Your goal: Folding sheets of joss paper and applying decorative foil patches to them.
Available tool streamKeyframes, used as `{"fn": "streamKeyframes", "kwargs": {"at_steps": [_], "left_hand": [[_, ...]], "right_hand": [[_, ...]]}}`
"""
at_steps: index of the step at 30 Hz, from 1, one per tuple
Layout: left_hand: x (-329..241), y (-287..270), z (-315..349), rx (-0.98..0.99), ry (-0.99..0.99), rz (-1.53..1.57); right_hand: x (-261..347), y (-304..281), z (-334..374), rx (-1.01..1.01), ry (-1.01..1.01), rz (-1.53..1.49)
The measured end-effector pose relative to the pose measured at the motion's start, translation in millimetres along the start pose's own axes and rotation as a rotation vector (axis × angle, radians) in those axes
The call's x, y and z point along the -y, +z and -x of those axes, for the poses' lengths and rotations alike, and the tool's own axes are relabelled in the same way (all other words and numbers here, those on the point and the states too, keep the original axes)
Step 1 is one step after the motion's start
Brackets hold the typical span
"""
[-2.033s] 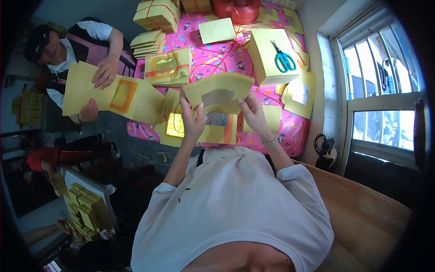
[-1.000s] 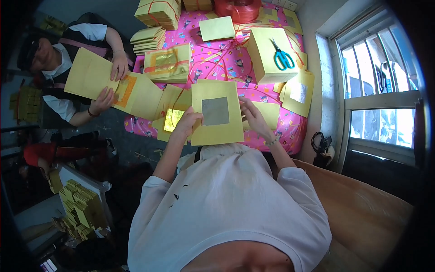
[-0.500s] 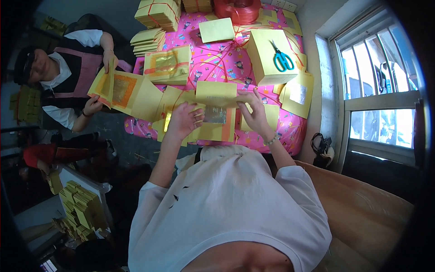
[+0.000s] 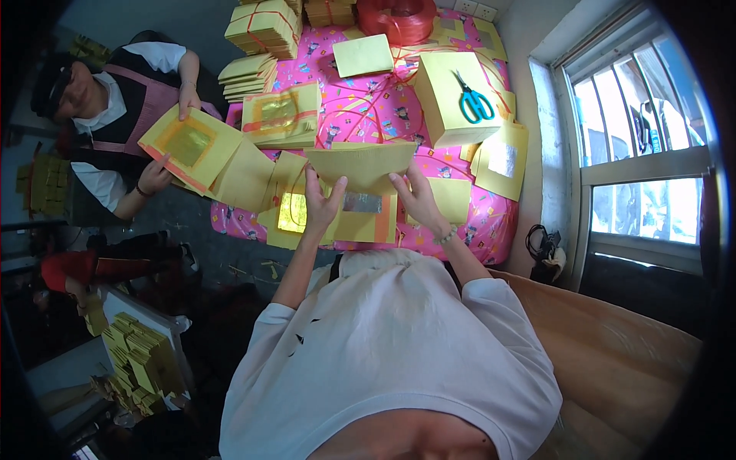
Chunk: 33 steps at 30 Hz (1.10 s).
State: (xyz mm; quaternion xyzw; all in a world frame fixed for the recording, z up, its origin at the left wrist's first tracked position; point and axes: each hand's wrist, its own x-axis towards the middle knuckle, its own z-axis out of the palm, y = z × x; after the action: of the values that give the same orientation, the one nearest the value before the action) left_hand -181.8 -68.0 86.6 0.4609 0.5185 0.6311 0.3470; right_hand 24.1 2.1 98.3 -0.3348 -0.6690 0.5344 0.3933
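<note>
Left hand (image 4: 326,202) and right hand (image 4: 417,198) grasp yellow paper (image 4: 362,165) above the pink table (image 4: 491,218).
Sheet count unclear; it partly hides one silver-patched sheet (image 4: 363,204) at six o'clock. One pair of scissors (image 4: 477,107) lies at two, one red roll (image 4: 397,29) at twelve.

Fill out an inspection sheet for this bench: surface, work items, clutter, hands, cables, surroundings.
Surface: pink printed table cover, largely covered by paper and ribbon.
Work items: raised yellow sheet, overlapping in view a silver-patched sheet; gold-patched sheet to its left.
Clutter: teal-handled scissors lying on a tall yellow stack; red ribbon roll at the far edge, loose red strands across the table.
Hands: left hand and right hand each hold one end of the raised yellow sheet.
Cables: dark coiled cord near the window; its connection can't be told.
Surroundings: co-worker at left holding gold-patched paper; barred window at right.
</note>
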Motion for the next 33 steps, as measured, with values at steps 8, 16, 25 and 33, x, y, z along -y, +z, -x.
{"fn": "streamKeyframes", "kwargs": {"at_steps": [8,16,25,33], "left_hand": [[2,-1,0,-0.036,-0.036,0.053],[-26,-25,-24,0.099,0.27,-0.424],[16,-47,31,0.489,0.275,-0.723],[30,-44,32,0.362,0.062,-0.644]], "right_hand": [[-13,10,1,-0.09,-0.014,-0.194],[11,-22,-20,-0.078,-0.391,0.43],[-54,-14,45,0.137,-0.292,0.554],[-42,-8,42,0.1,-0.201,0.506]]}}
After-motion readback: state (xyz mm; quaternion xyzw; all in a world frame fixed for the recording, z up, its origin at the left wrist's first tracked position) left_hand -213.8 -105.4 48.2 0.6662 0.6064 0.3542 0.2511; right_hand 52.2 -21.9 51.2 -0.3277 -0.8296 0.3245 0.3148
